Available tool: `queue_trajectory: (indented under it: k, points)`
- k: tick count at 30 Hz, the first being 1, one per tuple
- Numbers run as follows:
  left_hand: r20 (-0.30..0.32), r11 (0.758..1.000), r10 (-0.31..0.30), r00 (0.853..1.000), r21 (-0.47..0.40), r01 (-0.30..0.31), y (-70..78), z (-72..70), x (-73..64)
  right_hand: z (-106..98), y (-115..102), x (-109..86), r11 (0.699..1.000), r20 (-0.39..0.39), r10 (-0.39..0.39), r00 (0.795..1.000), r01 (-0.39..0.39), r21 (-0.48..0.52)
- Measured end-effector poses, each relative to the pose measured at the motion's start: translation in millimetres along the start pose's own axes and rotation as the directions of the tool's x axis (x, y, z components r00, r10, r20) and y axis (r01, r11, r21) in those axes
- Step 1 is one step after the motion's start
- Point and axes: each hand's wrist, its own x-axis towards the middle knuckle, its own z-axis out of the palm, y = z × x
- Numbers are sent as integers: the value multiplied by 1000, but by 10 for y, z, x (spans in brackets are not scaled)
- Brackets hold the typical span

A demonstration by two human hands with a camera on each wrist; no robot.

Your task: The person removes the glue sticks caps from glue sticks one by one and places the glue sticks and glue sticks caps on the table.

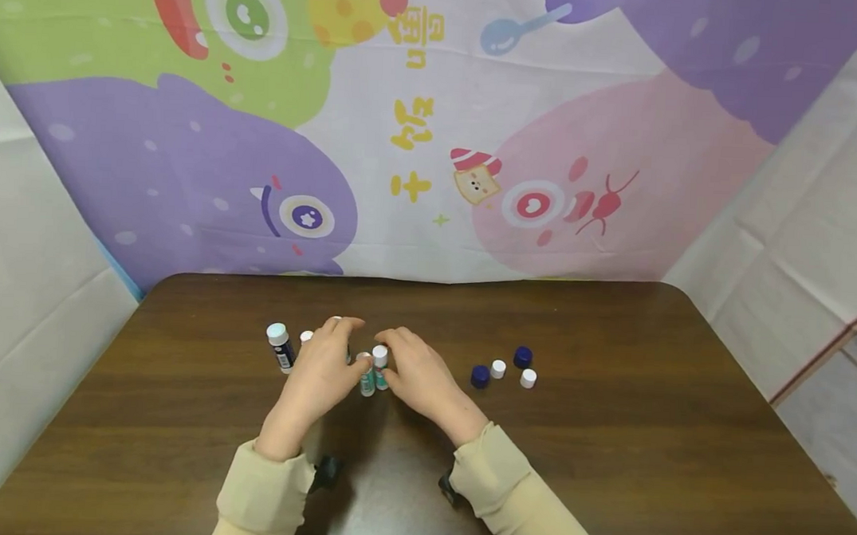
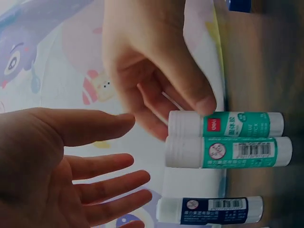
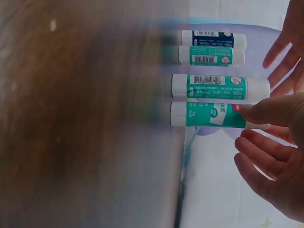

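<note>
Two green-and-white glue sticks stand upright side by side between the hands in the head view. My right hand [image 1: 420, 376] has its thumb on the label of the right-hand green glue stick [image 3: 216, 114], with its fingers bent behind the stick's white upper end. Beside it stands the other green glue stick [image 2: 240, 152]. My left hand [image 1: 328, 368] is spread near that stick's top, thumb apart from the fingers, holding nothing. A dark blue glue stick [image 1: 281, 349] stands farther left. Other glue sticks are partly hidden behind the left hand.
On the right of the brown table [image 1: 608, 435] lie two dark blue caps [image 1: 480, 376] and two small white caps [image 1: 528, 378]. A cartoon-printed cloth [image 1: 401, 242] hangs along the table's back edge.
</note>
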Motion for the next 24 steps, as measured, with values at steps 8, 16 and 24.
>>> queue_trajectory:
  k: [8, 16, 24]
  points:
    - [66, 1000, 19, 998, 8, -20, -28, 84, 5, 56, 1, 14, 999, 9, 25, 1000, -26, 20]
    - [99, 999, 7, 995, 52, -13, -66, 110, 2, 69, 44, -16, 1000, -1, -1, 1000, 1, 27]
    - [110, 997, 0, 994, 77, -9, -81, 121, 7, 7, 58, -54, 998, -7, 21, 1000, -20, 52]
